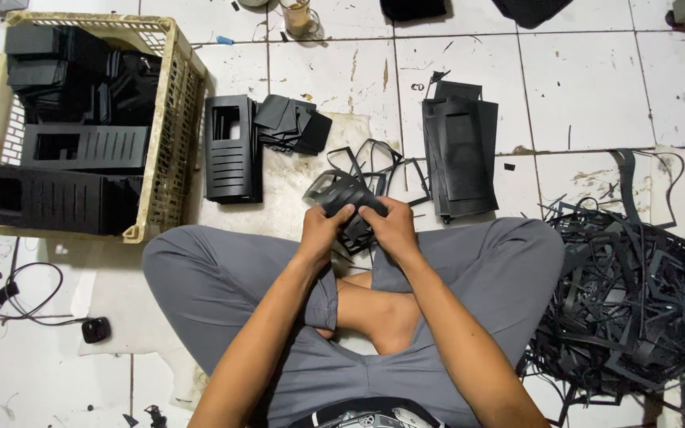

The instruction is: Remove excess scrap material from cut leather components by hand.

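Head view: 2 hands, 1 black part between them. Left hand (320, 230) & right hand (394, 228) meet over the crossed legs, both clenched on the same black cutout (341, 194), a bent, slotted piece of thin black sheet. Cutout sits at the top of both grips, sticking out past the fingertips toward the floor ahead; lower end tucked between the palms, partly hidden. Left thumb lies on its near face, right fingers wrap its right edge; neither grip open, fingers curled tight, hands touching or nearly so. Count around: 1 cream crate (174, 119) to the left, holding approx 3 big slotted black panels plus a heap of smaller ones, exact no. can't tell. Just right of the crate, 1 stack of slotted panels (230, 149) on the floor, w/ a fan of small black squares (295, 123) touching it. Ahead of the hands, loose thin frames (374, 162), tangled, count unclear. Right of those, 1 stack of flat sheets (461, 154). Far right, 1 big scrap pile (628, 301) of black strips beside the right knee. 1 cable (33, 293) lower left on the white tiles.
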